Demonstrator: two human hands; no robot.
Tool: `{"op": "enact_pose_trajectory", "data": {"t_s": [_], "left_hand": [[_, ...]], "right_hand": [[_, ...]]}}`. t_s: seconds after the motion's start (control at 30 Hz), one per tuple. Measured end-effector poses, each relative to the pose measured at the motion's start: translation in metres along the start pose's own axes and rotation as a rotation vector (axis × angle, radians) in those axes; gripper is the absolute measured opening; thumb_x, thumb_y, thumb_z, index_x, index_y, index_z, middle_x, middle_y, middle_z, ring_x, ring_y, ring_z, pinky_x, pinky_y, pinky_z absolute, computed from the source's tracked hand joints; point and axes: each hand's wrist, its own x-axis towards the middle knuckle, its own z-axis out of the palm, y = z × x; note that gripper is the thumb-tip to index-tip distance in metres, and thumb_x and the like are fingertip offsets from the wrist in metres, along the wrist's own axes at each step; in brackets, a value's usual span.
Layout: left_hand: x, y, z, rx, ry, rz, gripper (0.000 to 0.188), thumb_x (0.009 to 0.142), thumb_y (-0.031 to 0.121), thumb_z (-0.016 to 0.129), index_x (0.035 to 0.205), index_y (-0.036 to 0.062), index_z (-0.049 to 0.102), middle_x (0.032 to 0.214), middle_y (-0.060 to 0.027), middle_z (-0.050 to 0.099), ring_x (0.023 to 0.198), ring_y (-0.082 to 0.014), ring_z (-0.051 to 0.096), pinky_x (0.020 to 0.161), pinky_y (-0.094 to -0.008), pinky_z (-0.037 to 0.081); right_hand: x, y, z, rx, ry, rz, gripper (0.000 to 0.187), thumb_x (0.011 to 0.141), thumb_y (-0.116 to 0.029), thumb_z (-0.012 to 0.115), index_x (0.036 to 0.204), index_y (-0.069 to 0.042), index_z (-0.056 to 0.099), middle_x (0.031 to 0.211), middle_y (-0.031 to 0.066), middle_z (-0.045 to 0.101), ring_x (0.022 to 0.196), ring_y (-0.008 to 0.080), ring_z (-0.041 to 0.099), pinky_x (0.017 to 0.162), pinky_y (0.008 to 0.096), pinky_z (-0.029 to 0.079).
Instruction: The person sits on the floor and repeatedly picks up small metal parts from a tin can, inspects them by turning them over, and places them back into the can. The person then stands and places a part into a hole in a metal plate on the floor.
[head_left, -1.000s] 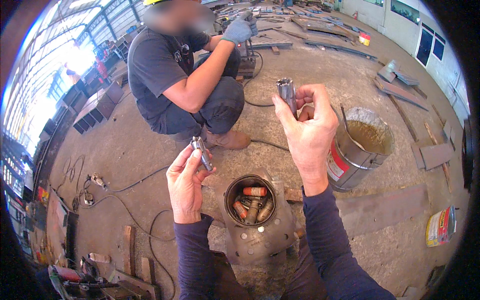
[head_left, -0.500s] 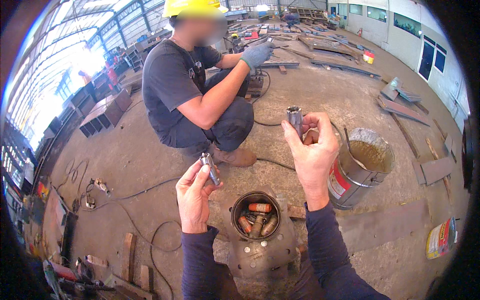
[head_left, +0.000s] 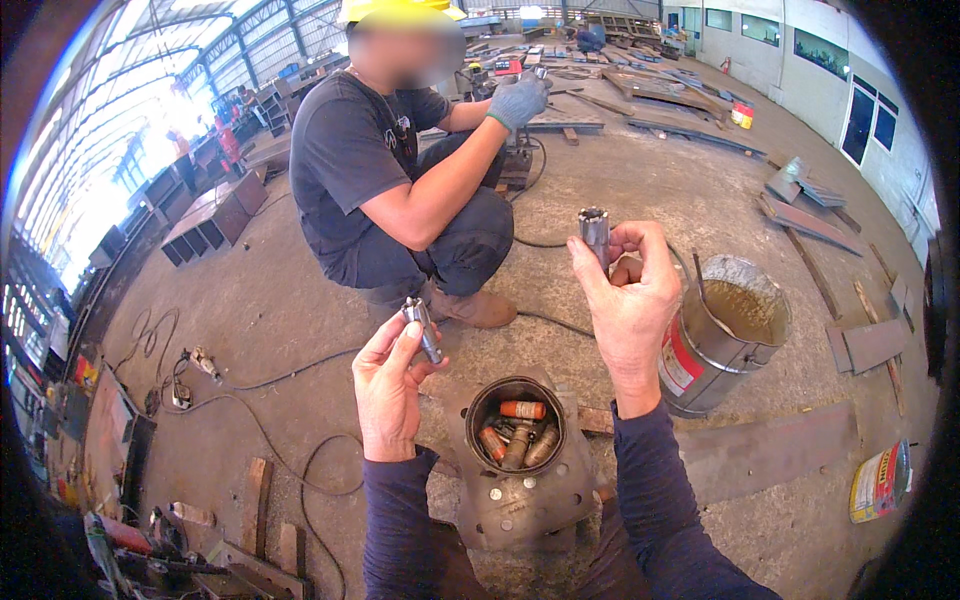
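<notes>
"Where are the two metal pieces that you watch from your far seat?"

"I have both in front of me, above the floor and apart from each other; the slimmer toothed cylinder (head_left: 421, 332) leans in my left hand (head_left: 388, 392), pinched between thumb and fingers, teeth upward; the wider toothed cylinder (head_left: 594, 238) is in my right hand (head_left: 632, 305), gripped by thumb and fingers, almost upright, teeth also upward."

"So both grips are closed on something; and what is below?"

"Between my forearms I see a round pot (head_left: 468, 428); inside it lie an orange tube (head_left: 522, 409) and several others, close together; the pot stands on a brown plate (head_left: 545, 515) with round holes."

"And farther out?"

"To the right of my right hand there is a metal bucket (head_left: 722, 372); beyond my left hand another person (head_left: 370, 190) squats, with a yellow helmet (head_left: 400, 10) and a grey glove (head_left: 518, 103); what this glove holds, I cannot tell; near the right edge stands a colourful tin (head_left: 878, 482)."
</notes>
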Motion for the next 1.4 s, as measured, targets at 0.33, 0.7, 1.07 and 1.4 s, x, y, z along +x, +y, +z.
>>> {"op": "enact_pose_trajectory", "data": {"t_s": [0.33,0.7,1.07,1.4], "left_hand": [[-0.001,0.0,0.001,0.001,-0.011,-0.01,0.027,0.101,0.011,0.066,0.126,0.0005,0.068,0.108,-0.0136,0.075,0.094,-0.0221,0.074,0.072,-0.0395,0.064],[-0.003,0.004,0.004,-0.025,-0.011,-0.003,0.031,0.098,0.008,0.07,0.127,-0.0011,0.068,0.108,-0.0119,0.075,0.092,-0.0197,0.074,0.069,-0.0378,0.065],[-0.003,0.006,0.003,-0.025,-0.025,-0.003,0.031,0.099,0.009,0.069,0.128,-0.0018,0.068,0.108,-0.0123,0.075,0.093,-0.0209,0.073,0.071,-0.038,0.064],[-0.002,0.005,-0.002,-0.013,-0.028,0.013,0.027,0.103,0.011,0.064,0.127,0.0003,0.068,0.108,-0.0129,0.075,0.095,-0.022,0.074,0.072,-0.0382,0.065]], "right_hand": [[0.0,-0.001,0.0,0.032,-0.006,-0.01,0.028,0.085,-0.008,0.085,0.096,-0.003,0.06,0.084,-0.0015,0.064,0.059,-0.002,0.045,0.048,0.0196,0.03],[0.0,-0.004,-0.003,0.04,-0.006,-0.01,0.027,0.086,-0.007,0.085,0.097,-0.003,0.06,0.087,-0.0016,0.062,0.059,-0.0025,0.042,0.049,0.0186,0.03],[0.002,0.015,0.001,0.222,-0.006,0.099,0.027,0.086,-0.012,0.086,0.097,-0.003,0.063,0.089,0.0018,0.067,0.073,0.0062,0.059,0.058,0.0227,0.047],[0.002,0.023,0.003,0.437,-0.088,0.419,0.03,0.088,-0.015,0.085,0.105,-0.003,0.064,0.088,0.0036,0.067,0.072,0.0065,0.061,0.061,0.0221,0.049]]}}
